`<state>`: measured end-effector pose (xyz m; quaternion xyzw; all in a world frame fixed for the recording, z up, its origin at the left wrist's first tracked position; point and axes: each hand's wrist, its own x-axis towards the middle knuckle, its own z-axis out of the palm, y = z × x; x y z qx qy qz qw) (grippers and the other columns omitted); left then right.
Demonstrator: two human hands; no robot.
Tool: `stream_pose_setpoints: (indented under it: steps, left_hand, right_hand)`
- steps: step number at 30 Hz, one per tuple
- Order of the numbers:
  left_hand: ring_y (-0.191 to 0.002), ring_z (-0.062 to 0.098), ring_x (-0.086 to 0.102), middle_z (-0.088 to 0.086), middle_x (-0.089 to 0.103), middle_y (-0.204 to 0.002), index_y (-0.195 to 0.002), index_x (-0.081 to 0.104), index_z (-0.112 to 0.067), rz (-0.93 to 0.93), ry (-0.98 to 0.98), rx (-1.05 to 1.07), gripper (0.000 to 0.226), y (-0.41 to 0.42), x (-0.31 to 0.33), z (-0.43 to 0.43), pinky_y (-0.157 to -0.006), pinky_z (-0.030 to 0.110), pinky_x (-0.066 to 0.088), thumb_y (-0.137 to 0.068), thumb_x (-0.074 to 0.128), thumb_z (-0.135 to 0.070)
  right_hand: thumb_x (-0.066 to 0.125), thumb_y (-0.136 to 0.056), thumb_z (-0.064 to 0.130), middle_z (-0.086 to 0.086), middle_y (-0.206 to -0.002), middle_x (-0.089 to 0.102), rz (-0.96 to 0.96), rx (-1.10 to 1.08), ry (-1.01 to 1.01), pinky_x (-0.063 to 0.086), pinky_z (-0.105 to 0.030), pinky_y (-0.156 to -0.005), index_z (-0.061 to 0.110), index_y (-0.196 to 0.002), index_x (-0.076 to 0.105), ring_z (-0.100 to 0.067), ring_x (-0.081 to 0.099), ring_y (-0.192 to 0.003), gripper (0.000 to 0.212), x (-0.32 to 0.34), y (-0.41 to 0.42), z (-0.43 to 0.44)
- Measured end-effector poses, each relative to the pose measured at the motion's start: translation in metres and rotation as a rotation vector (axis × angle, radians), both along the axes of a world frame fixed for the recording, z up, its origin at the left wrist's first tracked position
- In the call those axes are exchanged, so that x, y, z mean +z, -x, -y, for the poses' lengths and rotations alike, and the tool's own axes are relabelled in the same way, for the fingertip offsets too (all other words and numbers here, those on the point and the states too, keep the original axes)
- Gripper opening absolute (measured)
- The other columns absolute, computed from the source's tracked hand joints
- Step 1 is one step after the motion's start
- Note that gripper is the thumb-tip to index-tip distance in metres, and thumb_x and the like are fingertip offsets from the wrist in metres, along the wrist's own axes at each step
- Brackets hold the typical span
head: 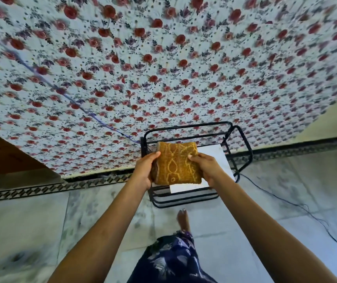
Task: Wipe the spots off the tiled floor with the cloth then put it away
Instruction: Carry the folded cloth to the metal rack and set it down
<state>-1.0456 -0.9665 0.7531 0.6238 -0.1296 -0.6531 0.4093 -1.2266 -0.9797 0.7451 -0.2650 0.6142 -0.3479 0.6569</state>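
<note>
A folded mustard-yellow patterned cloth is held up in front of me, over a black metal wire rack. My left hand grips the cloth's left edge with the thumb on top. My right hand grips its right edge. A white sheet lies on the rack's shelf beneath the cloth. The pale marbled tiled floor spreads out below; a dark smudge shows at the lower left, blurred.
A floral red-and-white fabric covers the wall behind the rack. A dark patterned floor border runs along its base. A thin black cable trails across the tiles at right. My bare foot and blue printed garment are below.
</note>
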Motion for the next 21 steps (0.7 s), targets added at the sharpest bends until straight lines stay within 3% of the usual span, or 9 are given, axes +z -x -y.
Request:
stream_pose_setpoints:
  steps: [5,10,15,17,21]
  left_hand:
    - [-0.096,0.03,0.064,0.012,0.067,-0.108,-0.112,0.061,-0.012,-0.011,-0.097,0.024,0.031,0.036,-0.028,0.065,-0.071,0.039,0.052,-0.087,0.064,-0.029]
    - [-0.096,0.027,0.064,0.009,0.067,-0.111,-0.114,0.062,-0.015,-0.024,-0.166,0.06,0.03,0.071,-0.065,0.116,-0.072,0.037,0.052,-0.087,0.063,-0.03]
    - [-0.097,0.029,0.064,0.01,0.068,-0.109,-0.102,0.065,-0.02,0.033,-0.27,0.08,0.019,0.094,-0.131,0.146,-0.088,0.047,0.051,-0.085,0.064,-0.029]
    - [-0.1,0.032,0.063,0.011,0.066,-0.111,-0.103,0.064,-0.018,0.07,-0.333,0.096,0.021,0.101,-0.169,0.155,-0.093,0.052,0.049,-0.085,0.065,-0.029]
    - [-0.106,0.032,0.059,0.01,0.063,-0.115,-0.107,0.06,-0.016,0.113,-0.352,0.092,0.022,0.117,-0.236,0.178,-0.097,0.052,0.045,-0.087,0.063,-0.027]
  right_hand:
    - [0.064,-0.087,0.015,-0.014,-0.113,0.063,-0.052,0.028,-0.078,0.051,-0.04,-0.085,0.008,-0.114,0.059,-0.028,0.06,-0.101,0.028,-0.024,0.031,0.067]
    - [0.062,-0.089,0.019,-0.011,-0.106,0.065,-0.09,0.037,-0.154,0.052,-0.034,-0.069,0.015,-0.099,0.062,-0.026,0.062,-0.092,0.011,-0.055,0.063,0.124]
    - [0.059,-0.091,0.018,-0.012,-0.103,0.066,-0.122,0.005,-0.241,0.053,-0.033,-0.07,0.011,-0.103,0.062,-0.025,0.063,-0.089,0.015,-0.12,0.08,0.146]
    - [0.058,-0.091,0.022,-0.008,-0.101,0.066,-0.129,0.015,-0.277,0.051,-0.03,-0.067,0.014,-0.103,0.061,-0.021,0.063,-0.084,0.015,-0.156,0.084,0.152]
    - [0.057,-0.091,0.025,-0.005,-0.098,0.065,-0.18,0.084,-0.327,0.05,-0.033,-0.074,0.019,-0.1,0.062,-0.023,0.062,-0.091,0.012,-0.227,0.099,0.177]
